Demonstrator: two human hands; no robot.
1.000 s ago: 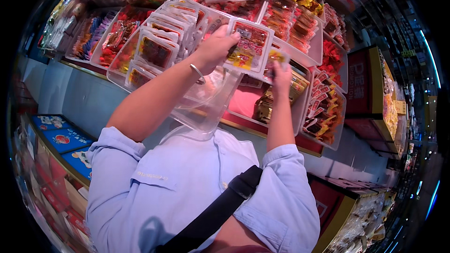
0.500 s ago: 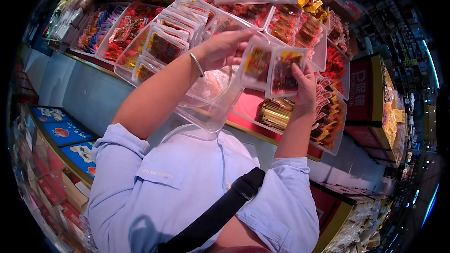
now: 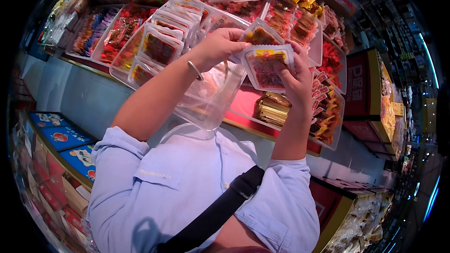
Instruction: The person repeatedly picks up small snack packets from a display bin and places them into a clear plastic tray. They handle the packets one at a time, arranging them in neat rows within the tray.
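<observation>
- Just changed: L hand [image 3: 219,47], upper ctr of frame, is back on the packs; 0.5 s ago it looked loosened, w/ R hand [image 3: 298,75] doing most of the holding.
- Also changed: the 2 packs were approx. side by side; now front pack [image 3: 268,68] overlaps the lower part of rear pack [image 3: 260,35].
- L fingers: pinching rear pack near its left edge; can't tell if they catch front pack too.
- R fingers: grasping front pack by its right side, thumb across the face, others mostly hidden behind.
- Pack location: both up in the air, just right of upper ctr, tilted; neither is down in a tray.
- What it means: handling is prob. 2-handed again, packs brought together as a pair & steadied b/w both hands; nothing put down yet, I'd judge.
- Nearby: white-edged packs [image 3: 161,44], v. similar to the held ones, stand in rows upper left of ctr; clear tray [image 3: 206,122] corner sits below L hand, mid-frame.
- Gold packets [image 3: 272,108] lie below front pack, R of ctr; orange packets [image 3: 329,115] fill the tray further right.
</observation>
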